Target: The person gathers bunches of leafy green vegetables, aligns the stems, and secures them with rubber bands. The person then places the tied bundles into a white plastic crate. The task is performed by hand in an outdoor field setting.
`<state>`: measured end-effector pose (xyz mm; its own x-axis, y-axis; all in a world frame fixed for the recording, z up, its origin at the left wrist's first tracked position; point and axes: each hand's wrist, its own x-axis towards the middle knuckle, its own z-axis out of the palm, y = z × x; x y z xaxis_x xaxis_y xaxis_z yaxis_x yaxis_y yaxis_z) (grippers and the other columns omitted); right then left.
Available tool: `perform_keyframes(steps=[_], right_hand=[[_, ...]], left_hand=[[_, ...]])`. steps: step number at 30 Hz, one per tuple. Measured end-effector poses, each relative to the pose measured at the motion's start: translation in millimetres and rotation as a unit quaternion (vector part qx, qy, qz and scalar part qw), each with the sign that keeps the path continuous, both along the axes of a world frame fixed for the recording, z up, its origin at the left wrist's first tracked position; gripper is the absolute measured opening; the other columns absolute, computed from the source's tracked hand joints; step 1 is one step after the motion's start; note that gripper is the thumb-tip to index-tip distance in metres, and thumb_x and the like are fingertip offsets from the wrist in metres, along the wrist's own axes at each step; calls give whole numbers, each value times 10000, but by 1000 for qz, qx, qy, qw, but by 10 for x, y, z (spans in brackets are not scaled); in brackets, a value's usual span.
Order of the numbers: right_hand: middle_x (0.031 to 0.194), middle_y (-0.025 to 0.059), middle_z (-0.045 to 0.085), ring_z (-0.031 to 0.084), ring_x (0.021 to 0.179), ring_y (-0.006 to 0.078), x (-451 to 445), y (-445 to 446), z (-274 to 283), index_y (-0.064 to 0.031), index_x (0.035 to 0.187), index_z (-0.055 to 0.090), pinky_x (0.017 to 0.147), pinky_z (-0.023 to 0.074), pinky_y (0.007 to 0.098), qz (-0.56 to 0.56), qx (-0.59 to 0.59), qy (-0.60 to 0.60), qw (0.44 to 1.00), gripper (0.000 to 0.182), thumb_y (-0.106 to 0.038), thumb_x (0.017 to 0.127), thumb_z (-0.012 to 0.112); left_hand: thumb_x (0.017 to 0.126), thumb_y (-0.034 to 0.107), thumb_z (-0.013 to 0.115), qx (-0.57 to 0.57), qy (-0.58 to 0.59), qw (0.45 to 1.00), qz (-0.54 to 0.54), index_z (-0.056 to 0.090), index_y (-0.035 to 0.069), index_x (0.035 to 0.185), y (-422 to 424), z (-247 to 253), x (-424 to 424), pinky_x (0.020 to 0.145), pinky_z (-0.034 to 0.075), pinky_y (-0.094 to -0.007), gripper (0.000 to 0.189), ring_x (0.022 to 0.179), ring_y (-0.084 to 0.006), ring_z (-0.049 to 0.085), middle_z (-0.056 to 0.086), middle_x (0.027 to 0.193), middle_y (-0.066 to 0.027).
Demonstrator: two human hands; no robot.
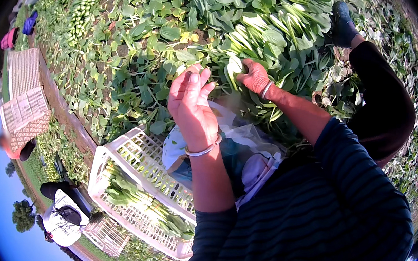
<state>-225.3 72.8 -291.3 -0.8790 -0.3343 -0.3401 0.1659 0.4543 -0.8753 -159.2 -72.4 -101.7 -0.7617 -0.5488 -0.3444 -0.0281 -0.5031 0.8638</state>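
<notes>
My right hand (255, 76), with a bracelet on its wrist, grips the pale stems of a bunch of leafy greens (233, 70) like bok choy. To its left, my left hand (194, 108) is raised, palm towards the camera, with the thumb near the bent fingers; whether something thin lies between them cannot be told. Above and beyond my right hand lie more cut greens (257, 36) in a heap, pale stems side by side. Below my left hand, a white plastic crate (144, 196) holds tied bunches of greens (129, 194). A plastic bag (231, 133) lies against my lap.
Low leafy plants (124, 64) cover the ground. Rows of cut greens (84, 10) lie at the upper left. Stacked crates (24, 107) stand at the left beside a person (12, 150). Another person in white (64, 218) bends near a crate (106, 234). My shod foot (344, 24) rests among the leaves.
</notes>
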Motion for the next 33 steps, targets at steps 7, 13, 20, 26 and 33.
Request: perform_keyframes(steps=[7,13,20,26,33], right_hand=[[945,68,691,623,870,112,192,497,729,37,1160,603,808,516,279,-80,-189,-18,978,407,-22,766,687],[1039,53,684,620,948,109,148,861,1412,38,1210,590,877,500,278,-9,-332,8,943,414,1,799,632],[1140,93,663,616,1031,141,320,1031,1799,31,1333,507,959,476,299,20,-351,31,935,529,-1,814,605],[1127,126,668,622,1022,165,380,1106,1830,3,1358,497,933,488,313,-1,-236,64,970,567,-18,803,610],[1093,187,677,643,992,224,430,965,1586,-8,1390,480,903,489,321,47,-250,120,960,619,-61,781,574]], left_hand=[[877,142,721,-111,16,986,-122,657,8,1116,212,-66,-17,766,493,-280,281,928,-183,654,681,1031,-84],[885,138,723,-196,-21,967,-162,548,-49,1282,401,-226,-103,905,444,-278,472,981,-146,565,617,1083,-83],[906,92,672,82,75,949,-294,581,-25,1174,498,-330,-29,916,459,-303,307,985,-160,605,650,1082,-77],[899,41,657,-26,85,975,-203,585,-20,1093,649,-241,57,923,477,-316,216,1027,-185,617,651,1122,-134],[909,80,653,-37,178,957,-227,511,-18,1189,836,-297,74,1026,399,-323,329,1100,-169,548,584,1177,-110]])
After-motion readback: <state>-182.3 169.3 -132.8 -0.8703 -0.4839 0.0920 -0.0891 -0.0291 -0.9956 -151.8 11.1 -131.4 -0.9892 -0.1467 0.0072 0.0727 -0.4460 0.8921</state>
